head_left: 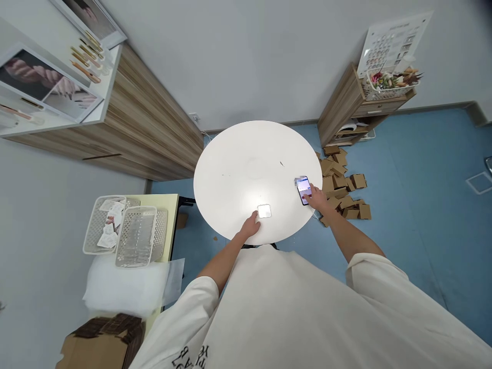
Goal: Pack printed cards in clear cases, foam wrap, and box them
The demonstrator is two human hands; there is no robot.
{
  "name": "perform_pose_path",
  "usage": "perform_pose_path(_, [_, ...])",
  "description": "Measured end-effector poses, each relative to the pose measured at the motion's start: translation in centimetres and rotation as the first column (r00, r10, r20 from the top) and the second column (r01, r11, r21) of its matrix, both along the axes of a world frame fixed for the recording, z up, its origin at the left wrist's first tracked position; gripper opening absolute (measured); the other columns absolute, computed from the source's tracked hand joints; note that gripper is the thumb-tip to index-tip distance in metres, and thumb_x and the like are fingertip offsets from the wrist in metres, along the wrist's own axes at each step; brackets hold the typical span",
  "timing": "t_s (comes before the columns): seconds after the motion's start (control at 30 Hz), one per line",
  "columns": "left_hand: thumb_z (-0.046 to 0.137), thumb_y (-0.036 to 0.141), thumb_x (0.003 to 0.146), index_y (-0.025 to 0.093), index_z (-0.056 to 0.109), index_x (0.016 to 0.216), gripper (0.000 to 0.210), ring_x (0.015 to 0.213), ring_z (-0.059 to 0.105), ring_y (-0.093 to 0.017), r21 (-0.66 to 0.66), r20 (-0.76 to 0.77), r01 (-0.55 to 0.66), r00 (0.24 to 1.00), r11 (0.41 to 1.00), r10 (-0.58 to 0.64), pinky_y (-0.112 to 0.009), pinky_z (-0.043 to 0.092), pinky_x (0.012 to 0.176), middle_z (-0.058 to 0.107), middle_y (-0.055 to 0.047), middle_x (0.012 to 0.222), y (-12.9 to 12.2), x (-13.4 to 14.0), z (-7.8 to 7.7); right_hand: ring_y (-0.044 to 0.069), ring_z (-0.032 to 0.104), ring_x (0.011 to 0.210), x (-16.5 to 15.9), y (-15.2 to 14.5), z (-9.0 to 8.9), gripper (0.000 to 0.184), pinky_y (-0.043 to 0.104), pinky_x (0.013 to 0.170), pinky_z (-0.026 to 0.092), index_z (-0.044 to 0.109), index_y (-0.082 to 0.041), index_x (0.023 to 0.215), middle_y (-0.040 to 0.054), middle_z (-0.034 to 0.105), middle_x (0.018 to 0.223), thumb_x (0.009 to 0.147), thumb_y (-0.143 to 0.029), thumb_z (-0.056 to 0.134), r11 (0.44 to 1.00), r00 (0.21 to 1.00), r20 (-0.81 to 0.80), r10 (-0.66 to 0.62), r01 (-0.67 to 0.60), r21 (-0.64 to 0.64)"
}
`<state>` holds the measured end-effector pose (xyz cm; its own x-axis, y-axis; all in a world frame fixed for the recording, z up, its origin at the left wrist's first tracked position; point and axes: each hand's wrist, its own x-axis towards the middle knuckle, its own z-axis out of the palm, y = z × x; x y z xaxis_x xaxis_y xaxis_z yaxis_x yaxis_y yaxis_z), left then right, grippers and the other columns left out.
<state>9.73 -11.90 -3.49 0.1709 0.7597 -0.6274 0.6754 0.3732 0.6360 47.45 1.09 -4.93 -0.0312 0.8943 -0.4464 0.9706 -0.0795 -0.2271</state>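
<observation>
A white round table (238, 154) stands in front of me. My left hand (251, 225) rests near its front edge, with thumb and forefinger apart. The forefinger tip is at the left edge of a small, pale, rounded-square object (264, 211) with a grey rim; its kind is too small to tell. Towards the table's right side, my right hand (316, 198) grips the lower right edge of a smartphone (303, 187). The thumb lies over the phone's lit screen, and the other fingers are along its side. A small dark mark (282, 164) lies farther back on the tabletop.
Cardboard boxes (338, 189) are scattered on the blue floor at right, below a wooden cabinet (342, 102) bearing a basket of flowers (392, 82). A taller wooden cabinet (154, 113) stands at left. Plastic baskets (135, 237) sit on a yellow side table (173, 205).
</observation>
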Motion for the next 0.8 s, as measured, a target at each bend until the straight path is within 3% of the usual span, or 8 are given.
perform_pose_path(0.17, [0.053,0.028,0.090,0.018,0.021,0.156,0.074,0.140,0.044,-0.029,0.000,0.000,0.004,1.000,1.000,-0.004,-0.040,0.041,0.110,0.041,-0.013,0.156,-0.1,0.0,-0.2,0.038,0.034,0.140,0.5,-1.6,0.5,0.077,0.051,0.110,0.036,0.012,-0.019,0.160,0.0164,0.032,0.158,0.097,-0.062,0.023,1.000,1.000,0.006,-0.017,0.017,-0.016])
perform_pose_path(0.47, [0.053,0.026,0.089,0.018,0.025,0.154,0.071,0.137,0.047,-0.031,0.020,0.001,-0.007,1.000,1.000,0.007,-0.042,0.043,0.107,0.046,-0.014,0.152,-0.2,0.2,0.4,0.040,0.032,0.140,-0.3,-1.3,0.4,0.076,0.056,0.109,0.036,0.019,-0.022,0.160,0.0164,0.031,0.157,0.096,-0.063,0.022,0.999,0.999,0.032,-0.029,0.030,-0.041])
perform_pose_path(0.8, [0.055,0.026,0.086,0.018,0.028,0.152,0.072,0.135,0.049,-0.031,0.025,0.026,-0.018,1.000,1.000,0.018,-0.042,0.042,0.108,0.051,-0.014,0.148,-0.2,0.0,0.2,0.034,0.029,0.145,0.3,-2.4,1.4,0.080,0.044,0.113,0.035,0.010,-0.016,0.161,0.0157,0.030,0.160,0.097,-0.063,0.025,0.997,0.994,-0.079,-0.075,0.072,-0.040])
